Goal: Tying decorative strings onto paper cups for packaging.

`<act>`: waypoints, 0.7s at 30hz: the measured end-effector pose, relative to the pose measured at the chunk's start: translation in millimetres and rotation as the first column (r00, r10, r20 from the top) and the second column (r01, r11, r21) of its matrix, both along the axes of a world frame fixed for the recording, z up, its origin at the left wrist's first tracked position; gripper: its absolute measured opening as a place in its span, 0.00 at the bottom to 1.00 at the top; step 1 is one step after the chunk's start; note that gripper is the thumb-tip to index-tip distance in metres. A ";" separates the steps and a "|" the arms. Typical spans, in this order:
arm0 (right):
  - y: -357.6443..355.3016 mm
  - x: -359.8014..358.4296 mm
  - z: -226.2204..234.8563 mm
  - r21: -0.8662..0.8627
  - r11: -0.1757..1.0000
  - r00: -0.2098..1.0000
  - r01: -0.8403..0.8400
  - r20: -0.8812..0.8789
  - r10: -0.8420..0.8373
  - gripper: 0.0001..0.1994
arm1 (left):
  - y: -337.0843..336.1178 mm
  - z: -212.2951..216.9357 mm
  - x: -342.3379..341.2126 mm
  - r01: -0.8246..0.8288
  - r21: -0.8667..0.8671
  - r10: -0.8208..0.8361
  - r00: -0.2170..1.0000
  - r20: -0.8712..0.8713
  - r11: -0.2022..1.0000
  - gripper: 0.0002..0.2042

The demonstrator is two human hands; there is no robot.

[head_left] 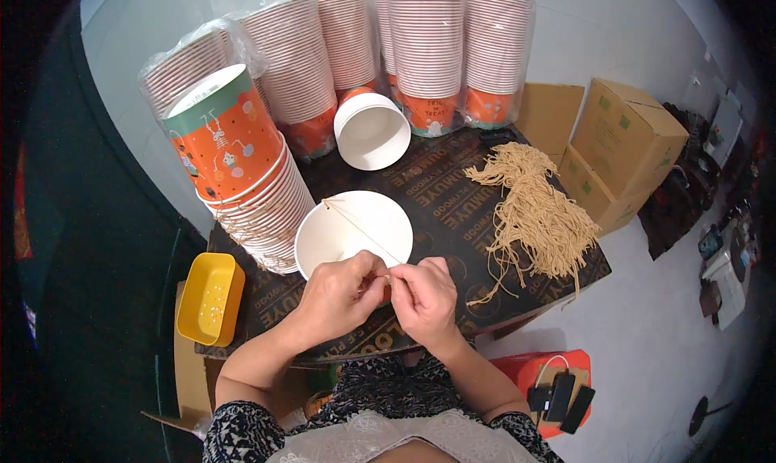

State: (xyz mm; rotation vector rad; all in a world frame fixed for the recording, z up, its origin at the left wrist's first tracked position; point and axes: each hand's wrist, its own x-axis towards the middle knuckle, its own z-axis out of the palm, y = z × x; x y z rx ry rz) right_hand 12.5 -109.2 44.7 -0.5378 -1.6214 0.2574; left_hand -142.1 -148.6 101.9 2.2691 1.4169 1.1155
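Observation:
A white-lined paper bucket (343, 249) stands at the front middle of the table with its mouth up. A thin tan cord (365, 232) runs from its far rim across the mouth to my fingers. Over the near rim my left hand (341, 295) and my right hand (426, 300) meet, both pinched closed on the cord's near end. Fingertips hide most of that end. At the left stands a tall stack of orange and green paper buckets (222, 160) with cords hanging along its rims. A yellow tub (188, 305) with small white bits lies near my left forearm.
A heap of tan cords (537, 212) lies on the dark printed table (440, 172) at right. Plastic-wrapped bucket stacks (427, 42) line the wall, with one loose bucket (372, 131) tipped before them. Cardboard boxes (630, 135) stand beyond the right edge; a red stool (517, 370) holds black devices.

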 end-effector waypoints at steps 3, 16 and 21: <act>-3.1 0.8 4.4 -0.007 0.999 0.999 -0.032 0.011 0.032 0.10 | -1.8 3.0 1.3 -0.002 -0.016 0.002 1.000 0.021 1.000 0.05; -19.6 3.1 -2.7 -0.585 0.577 0.818 -0.570 -0.472 0.329 0.04 | -3.4 5.7 2.0 -0.023 0.014 0.022 0.999 0.034 1.000 0.05; -20.4 2.3 -1.6 -0.572 0.561 0.793 -0.598 -0.521 0.315 0.04 | -5.6 9.4 1.9 0.058 0.056 -0.058 0.998 -0.013 0.997 0.06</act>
